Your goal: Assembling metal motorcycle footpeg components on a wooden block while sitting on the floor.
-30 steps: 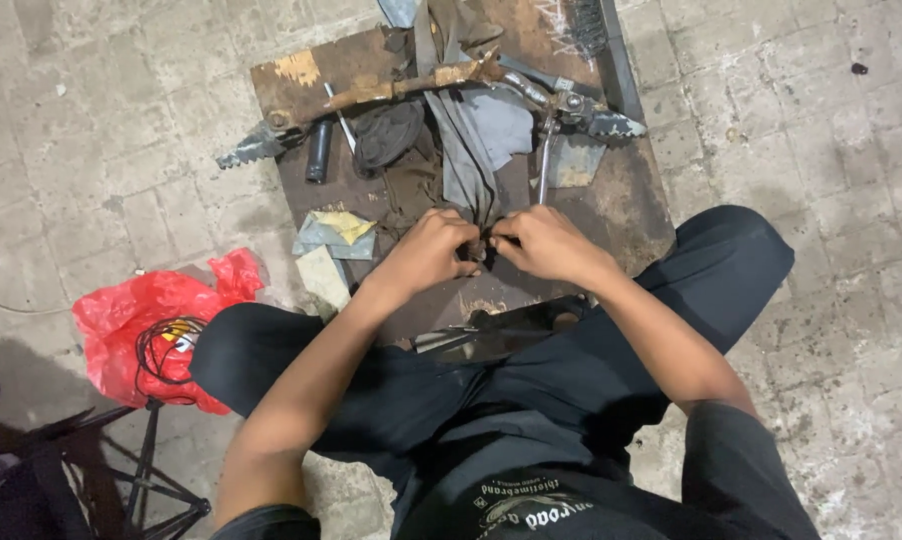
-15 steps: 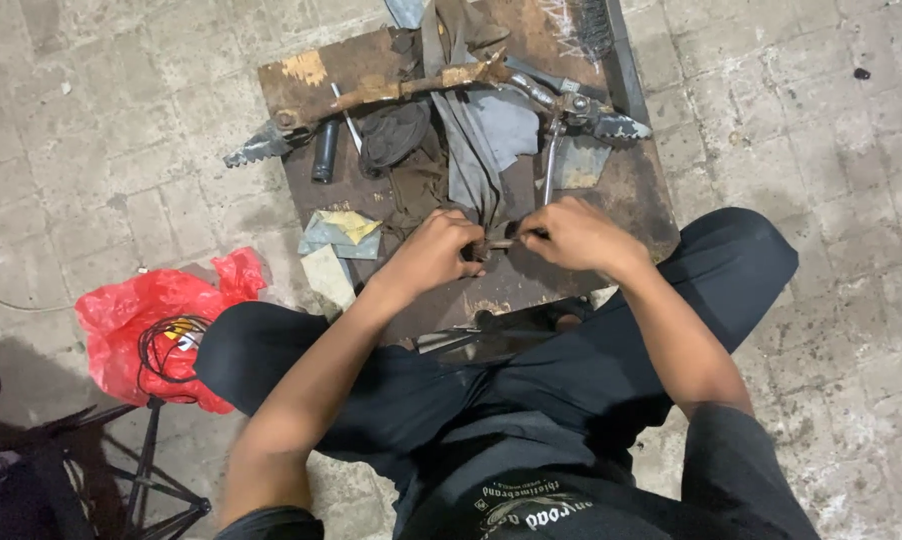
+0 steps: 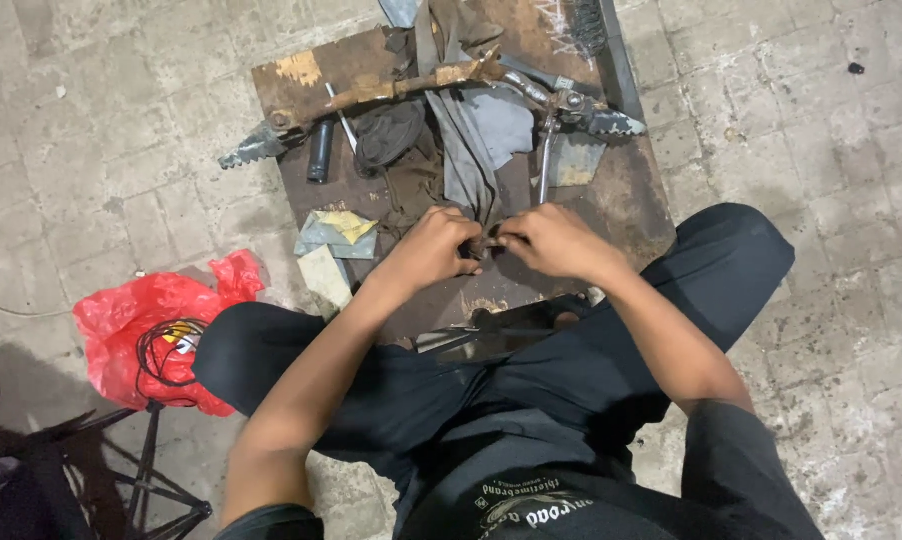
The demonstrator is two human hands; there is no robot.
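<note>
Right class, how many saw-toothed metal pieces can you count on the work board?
2. One toothed piece juts off the board's left edge, at the end of the rusty bar; the other toothed piece lies near its upper right. More may be hidden under the rags.

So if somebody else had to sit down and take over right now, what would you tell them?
Left hand and right hand meet over the rusty board, both pinching one small dark part; what it is cannot be told.
Behind the hands lie grey rags, a rusty bar with toothed ends, and a black tube.
Left of the knee sits a red bag with a black cable.
Nothing looks finished; the small part is in both hands, not set down.
</note>
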